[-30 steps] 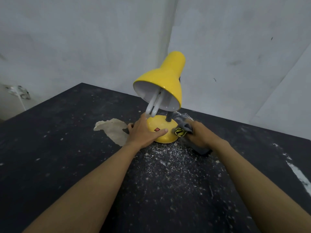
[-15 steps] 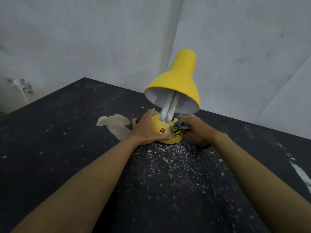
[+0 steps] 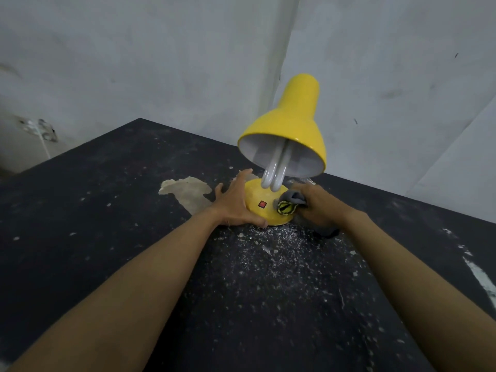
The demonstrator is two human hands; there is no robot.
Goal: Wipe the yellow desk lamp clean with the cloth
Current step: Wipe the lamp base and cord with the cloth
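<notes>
The yellow desk lamp (image 3: 288, 124) stands near the far corner of a black table (image 3: 107, 210), its shade tilted toward me with a white twin-tube bulb (image 3: 273, 173) hanging out. Its round yellow base (image 3: 257, 202) carries a small red switch. My left hand (image 3: 234, 205) grips the left side of the base, thumb along its front edge. My right hand (image 3: 316, 205) holds a grey cloth (image 3: 292, 197) with a yellow-and-black patch, pressed against the right side of the base. The lamp's neck is hidden behind the shade.
White crumbs and dust (image 3: 276, 251) are scattered over the table in front of the lamp. A pale worn patch (image 3: 188, 191) lies left of the base. Grey walls meet in a corner just behind the lamp. A wall socket with a cord (image 3: 40, 130) is at far left.
The cloth has slid from the back right of the base to its right front side. My left thumb has shifted lower on the base. The lamp sits further right in the view.
</notes>
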